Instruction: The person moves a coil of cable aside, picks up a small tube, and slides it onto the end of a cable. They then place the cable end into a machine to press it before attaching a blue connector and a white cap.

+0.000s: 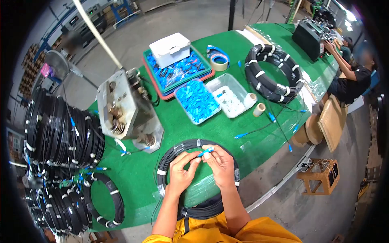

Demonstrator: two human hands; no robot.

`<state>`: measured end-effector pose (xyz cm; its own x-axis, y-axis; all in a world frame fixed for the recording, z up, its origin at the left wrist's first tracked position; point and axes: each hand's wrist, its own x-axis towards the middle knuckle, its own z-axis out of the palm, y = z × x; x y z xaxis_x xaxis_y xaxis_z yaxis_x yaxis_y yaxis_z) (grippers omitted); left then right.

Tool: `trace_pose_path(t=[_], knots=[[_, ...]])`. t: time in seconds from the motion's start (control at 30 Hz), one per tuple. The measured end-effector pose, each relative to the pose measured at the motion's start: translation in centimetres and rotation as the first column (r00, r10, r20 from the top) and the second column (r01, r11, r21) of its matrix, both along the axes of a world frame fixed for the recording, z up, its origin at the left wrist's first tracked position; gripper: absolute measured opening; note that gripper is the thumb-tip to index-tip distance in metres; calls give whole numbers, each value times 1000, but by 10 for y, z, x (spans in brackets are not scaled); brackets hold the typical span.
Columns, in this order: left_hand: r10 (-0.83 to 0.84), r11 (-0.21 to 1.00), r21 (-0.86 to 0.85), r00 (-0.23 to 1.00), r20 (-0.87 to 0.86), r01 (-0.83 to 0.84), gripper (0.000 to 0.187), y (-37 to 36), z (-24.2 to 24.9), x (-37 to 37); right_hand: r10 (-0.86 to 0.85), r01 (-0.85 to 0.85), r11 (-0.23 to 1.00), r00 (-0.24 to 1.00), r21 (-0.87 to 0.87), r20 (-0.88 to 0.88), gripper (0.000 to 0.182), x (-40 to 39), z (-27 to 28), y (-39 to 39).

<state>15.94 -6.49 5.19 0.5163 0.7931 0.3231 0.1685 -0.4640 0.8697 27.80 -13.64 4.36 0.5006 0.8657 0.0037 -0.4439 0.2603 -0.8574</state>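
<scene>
Above a black cable coil [163, 165] on the green table, both my hands meet around a small blue connector [206, 152]. My right hand [221, 164] pinches the connector between thumb and fingers. From the other side, my left hand [183, 169] is closed with its fingertips at the connector's lower left end; what lies between them is too small to make out. The coil has white tape bands and lies under my hands, its near part close to my yellow clothing.
Ahead are a blue-parts tub [197, 101], a white-parts tub [231, 99], a stacked tray [163, 91] and a tape roll [219, 61]. A metal machine [121, 107] and cable coils [60, 133] are left. Another coil [253, 75] and a person [356, 79] are right.
</scene>
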Motion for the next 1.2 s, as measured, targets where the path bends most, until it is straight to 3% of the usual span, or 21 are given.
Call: trace_pose_path(t=[0.13,0.2,0.27,0.33,0.37,0.47,0.53,0.63,0.7,0.93,1.0,1.03,1.13,1.2], knots=[[-77,987,-139,997,-14,75,14,17,-7,32,-97,97,995,995,-14,7,22,25,-9,10],[-39,972,219,977,-210,86,12,40,-26,43,-194,216,971,963,-106,188,17,30,-30,22],[-3,956,285,969,-245,75,9,51,-38,49,-165,270,941,892,-205,421,14,33,-42,28],[77,927,373,950,-303,44,8,55,-46,55,-201,379,920,670,-96,715,14,36,-41,37],[84,946,322,940,-331,28,9,51,-50,58,-195,397,914,599,-76,777,15,36,-43,40],[102,951,304,879,-467,51,9,48,-58,62,-87,361,919,574,-156,814,16,37,-43,43],[116,951,309,885,-452,33,8,48,-62,66,-26,316,919,648,-238,761,18,40,-46,44],[175,936,352,892,-417,-19,9,46,-72,72,-11,302,924,634,-235,773,19,46,-47,47],[219,912,408,901,-374,-52,12,49,-77,75,-55,312,936,591,-165,805,22,48,-50,49],[200,906,423,914,-354,-35,16,50,-80,93,-71,359,918,568,-169,820,29,61,-51,49],[171,929,370,919,-356,-29,11,46,-76,102,-106,394,906,558,-151,823,30,69,-49,47],[166,921,390,928,-333,-25,15,45,-80,109,-91,410,897,537,-165,839,14,75,-46,45],[92,928,373,956,-278,19,20,40,-77,132,-164,476,871,512,-120,843,24,90,-50,35],[45,923,380,962,-268,63,23,39,-79,140,-158,499,855,513,-143,844,20,98,-49,29]])
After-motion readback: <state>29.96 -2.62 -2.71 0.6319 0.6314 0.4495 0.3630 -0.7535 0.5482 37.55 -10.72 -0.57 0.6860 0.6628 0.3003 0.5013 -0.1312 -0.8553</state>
